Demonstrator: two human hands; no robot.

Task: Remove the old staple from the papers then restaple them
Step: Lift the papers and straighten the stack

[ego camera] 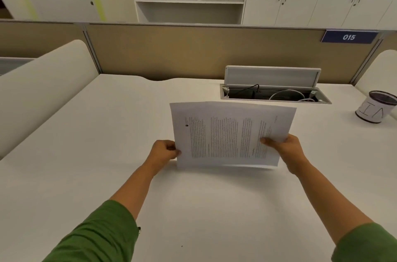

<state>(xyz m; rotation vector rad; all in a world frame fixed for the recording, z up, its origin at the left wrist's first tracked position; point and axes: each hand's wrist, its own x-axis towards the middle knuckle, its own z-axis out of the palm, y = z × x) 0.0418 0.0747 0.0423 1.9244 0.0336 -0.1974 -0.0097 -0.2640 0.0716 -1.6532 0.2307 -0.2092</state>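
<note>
Papers (232,133) up off the white desk (107,133), left hand (163,152) pinching one short edge, right hand (285,148) gripping the other. Light, floppy sheets, likely to sag or fan, so I'd hold near the stapled corner; no staple visible.

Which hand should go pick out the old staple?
I cannot see the staple. The left hand only pinches the papers' edge, while the right hand holds more, so probably the left.
</note>
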